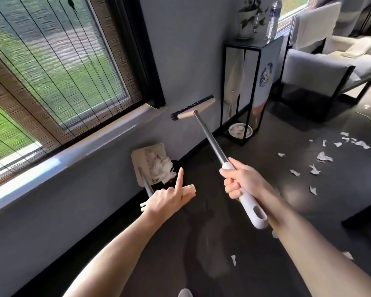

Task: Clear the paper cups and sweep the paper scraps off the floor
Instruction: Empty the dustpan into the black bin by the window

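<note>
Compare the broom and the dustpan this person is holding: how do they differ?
The broom is gripped by the right hand; the dustpan is held by the left hand. The broom's bristle head is raised and bare; the dustpan sits lower, loaded with paper scraps. Both have metal shafts.

so the floor here is a dark grey smooth floor [287, 136], kinda glossy. Over on the right there's a loose spread of torn white paper scraps [325, 157], all different sizes, mostly apart from each other. A couple of stray white bits [233, 260] sit closer in, near the bottom. Against the wall stands a tall black metal-frame stand [266, 61], and a round white shallow dish [240, 130] lies on the floor inside its base. Just past that, a grey cushioned armchair with a black frame [317, 69] stands on the floor too
</note>
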Demonstrator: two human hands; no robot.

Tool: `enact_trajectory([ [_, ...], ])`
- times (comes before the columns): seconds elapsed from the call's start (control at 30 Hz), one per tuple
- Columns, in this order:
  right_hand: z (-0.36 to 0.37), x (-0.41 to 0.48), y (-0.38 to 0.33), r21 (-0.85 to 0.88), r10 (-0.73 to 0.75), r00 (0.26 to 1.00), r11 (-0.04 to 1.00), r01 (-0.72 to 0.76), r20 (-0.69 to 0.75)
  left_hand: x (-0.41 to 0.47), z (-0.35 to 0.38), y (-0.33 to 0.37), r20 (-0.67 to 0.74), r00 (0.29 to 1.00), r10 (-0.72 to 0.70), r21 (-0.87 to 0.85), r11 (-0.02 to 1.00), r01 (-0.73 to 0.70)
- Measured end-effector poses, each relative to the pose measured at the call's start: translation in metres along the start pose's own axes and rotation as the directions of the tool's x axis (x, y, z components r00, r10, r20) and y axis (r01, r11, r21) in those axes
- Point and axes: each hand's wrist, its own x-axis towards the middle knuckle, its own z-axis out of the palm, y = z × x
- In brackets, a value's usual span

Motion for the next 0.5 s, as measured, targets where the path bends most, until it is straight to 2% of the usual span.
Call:
enact_trajectory([
  [0.2,-0.009,-0.007,0.004,0.024,0.015,1.0,1.0,-0.016,0.024,0.003,0.007,0.0,-0.135,0.964,0.231,0.213,0.956,-0.2],
  [0.27,-0.012,-0.009,0.006,0.031,0.018,0.999,0.999,-0.019,0.031,0.002,0.002,0.003,-0.035,0.973,0.229,0.218,0.952,-0.216],
  [0.33,-0.015,-0.011,0.009,0.036,0.02,0.999,0.999,-0.021,0.034,0.004,-0.004,0.006,0.1,0.982,0.158,0.224,0.958,-0.177],
  [0.5,-0.021,-0.013,0.013,0.088,0.02,0.999,0.996,-0.024,0.042,0.009,-0.028,0.013,0.154,0.982,0.113,0.266,0.952,-0.152],
])
